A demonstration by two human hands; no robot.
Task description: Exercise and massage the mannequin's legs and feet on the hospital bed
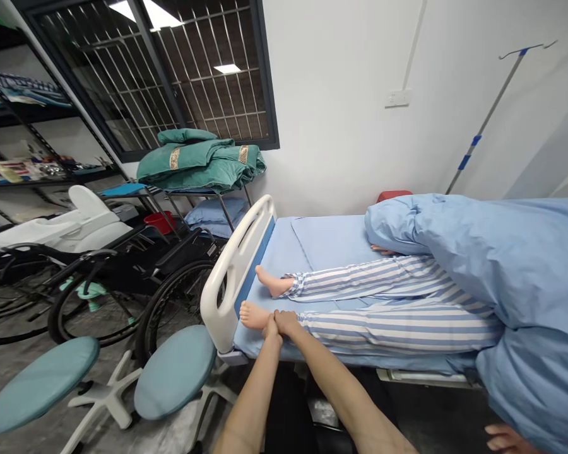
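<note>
A manikin in blue-and-white striped trousers lies on a hospital bed with its bare feet toward the white footboard. Both my arms reach to the nearer leg. My left hand is closed on the ankle just behind the nearer foot. My right hand is closed beside it at the trouser cuff, touching my left hand. The farther foot lies free. A light blue quilt is bunched over the manikin's upper body, leaving the legs bare of cover.
Two round blue stools stand by the bed's foot. Black wheelchairs crowd the left, with shelves behind. Folded green blankets rest on a rack. An IV pole leans by the wall. Another person's hand shows at the bottom right.
</note>
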